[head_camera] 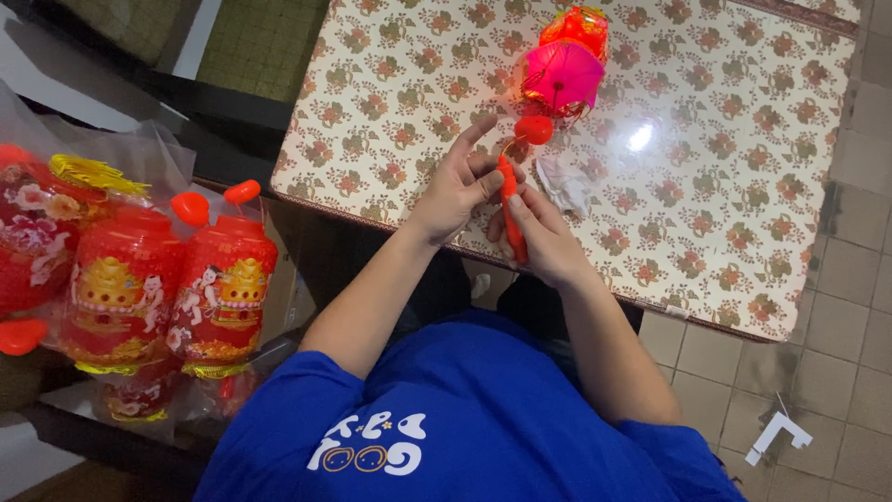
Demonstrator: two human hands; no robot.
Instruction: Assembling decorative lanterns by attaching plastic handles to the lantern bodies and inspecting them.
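Both hands pinch the orange stick point(510, 212) at the table point(743, 232) edge, left hand point(457, 191) at 9 o'clock, right hand point(539, 237) at 5, apparently mid-fitting it; next calls for steadying the lantern point(564, 70) at 12

Two hands, left hand point(457, 191) and right hand point(542, 237), are gripping an orange stick point(509, 206) at frame centre; a pink lantern point(561, 72) is glowing above on a floral table point(725, 139).
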